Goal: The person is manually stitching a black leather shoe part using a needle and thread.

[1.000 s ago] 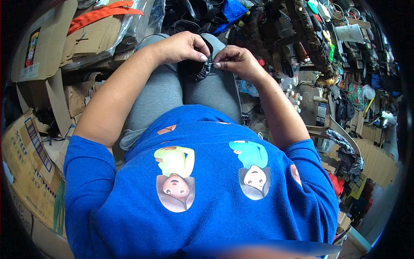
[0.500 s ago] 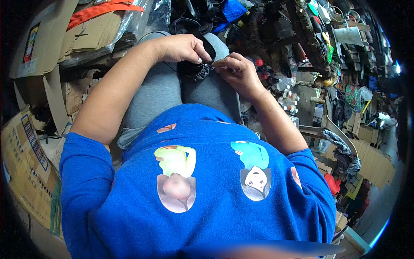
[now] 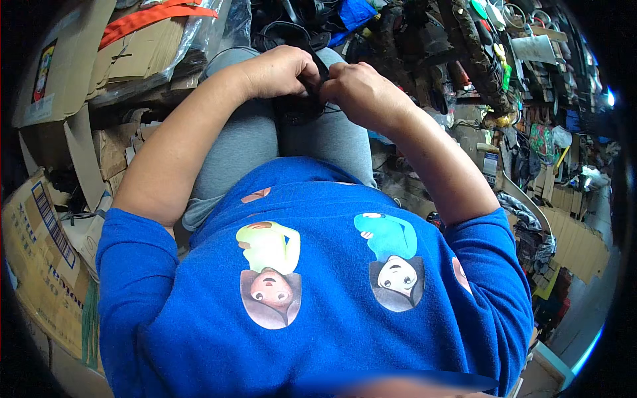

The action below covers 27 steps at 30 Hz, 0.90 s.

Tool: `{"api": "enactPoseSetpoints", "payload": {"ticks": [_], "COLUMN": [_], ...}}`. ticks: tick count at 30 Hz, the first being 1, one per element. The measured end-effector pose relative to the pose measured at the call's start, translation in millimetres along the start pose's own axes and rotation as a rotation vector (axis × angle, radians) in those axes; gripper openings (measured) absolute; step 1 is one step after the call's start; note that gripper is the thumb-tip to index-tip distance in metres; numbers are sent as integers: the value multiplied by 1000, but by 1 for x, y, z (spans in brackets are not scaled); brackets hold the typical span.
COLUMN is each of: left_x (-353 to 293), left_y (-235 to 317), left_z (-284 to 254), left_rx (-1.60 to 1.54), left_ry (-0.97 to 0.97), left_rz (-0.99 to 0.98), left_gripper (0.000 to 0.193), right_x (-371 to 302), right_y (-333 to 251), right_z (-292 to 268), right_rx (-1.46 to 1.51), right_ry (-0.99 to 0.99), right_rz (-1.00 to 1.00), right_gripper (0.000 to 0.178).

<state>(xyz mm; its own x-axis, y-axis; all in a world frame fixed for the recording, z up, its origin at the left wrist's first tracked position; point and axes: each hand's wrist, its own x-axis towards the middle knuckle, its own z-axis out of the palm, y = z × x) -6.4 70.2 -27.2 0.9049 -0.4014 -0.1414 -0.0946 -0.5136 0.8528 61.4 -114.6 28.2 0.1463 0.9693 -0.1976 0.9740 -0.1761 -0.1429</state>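
A black soft item, resembling a shoe with a gathered edge, lies over my grey-trousered thighs near the knees. My left hand is closed on its left side, fingers curled down and partly hidden. Just right of it, my right hand presses against the item's right edge with its fingers bent in a pinch. Anything small between those fingertips is hidden. Both hands almost meet over the item, covering most of it.
Beyond my knees lies a pile of black items with a blue bag. Stacked cardboard under an orange strap stands at left, above a large carton. Cluttered shelves and tools crowd the right.
My right hand has moved left and up, turning its back upward, and now meets the black item beside my left hand. My left hand has shifted slightly up and left.
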Motion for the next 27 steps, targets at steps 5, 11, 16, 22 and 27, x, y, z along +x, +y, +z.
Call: {"api": "enactPoseSetpoints", "payload": {"ticks": [5, 11, 16, 22, 27], "left_x": [0, 7, -25, -95, -121], "left_y": [-9, -14, 19, 31, 8], "left_z": [3, 8, 30, 17, -25], "left_rx": [136, 89, 298, 291, 175], "left_ry": [208, 246, 701, 279, 427], "left_rz": [99, 88, -51, -209, -385], "left_gripper": [27, 21, 27, 24, 21], "right_x": [-2, 10, -11, -85, -132], "right_y": [15, 12, 19, 61, 88], "right_z": [10, 28, 31, 27, 9], "right_rx": [311, 364, 786, 1982, 1720], "right_ry": [28, 91, 126, 360, 394], "right_rz": [54, 59, 305, 200, 323], "right_gripper": [12, 18, 27, 26, 30]}}
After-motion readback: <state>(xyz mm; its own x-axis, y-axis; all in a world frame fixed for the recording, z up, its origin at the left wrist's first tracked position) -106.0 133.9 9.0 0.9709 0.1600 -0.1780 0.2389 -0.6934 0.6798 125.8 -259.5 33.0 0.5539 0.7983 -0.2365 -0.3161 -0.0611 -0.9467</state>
